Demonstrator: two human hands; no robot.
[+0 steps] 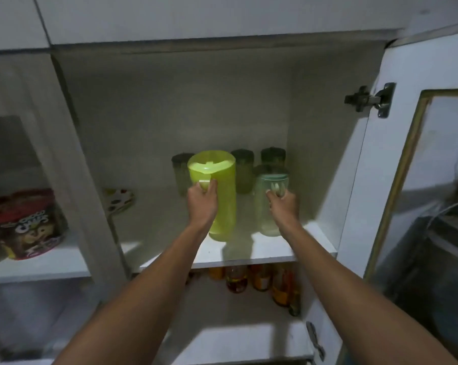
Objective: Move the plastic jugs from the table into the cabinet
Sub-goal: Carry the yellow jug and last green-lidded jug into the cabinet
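Note:
A tall yellow-green plastic jug (pixel 222 196) stands upright on the white cabinet shelf (pixel 262 255). My left hand (pixel 203 204) is closed around its handle. To its right stands a shorter clear jug with a pale green lid (pixel 264 206), also upright on the shelf. My right hand (pixel 284 206) grips that jug's handle. Both arms reach up into the open cabinet.
Several dark-lidded jars (pixel 242 169) stand behind the jugs. A patterned dish (pixel 118 200) lies at the shelf's left. The open door with its hinge (pixel 372 100) is at the right. Bottles (pixel 262 280) fill the shelf below. A snack tub (pixel 25 223) sits in the left compartment.

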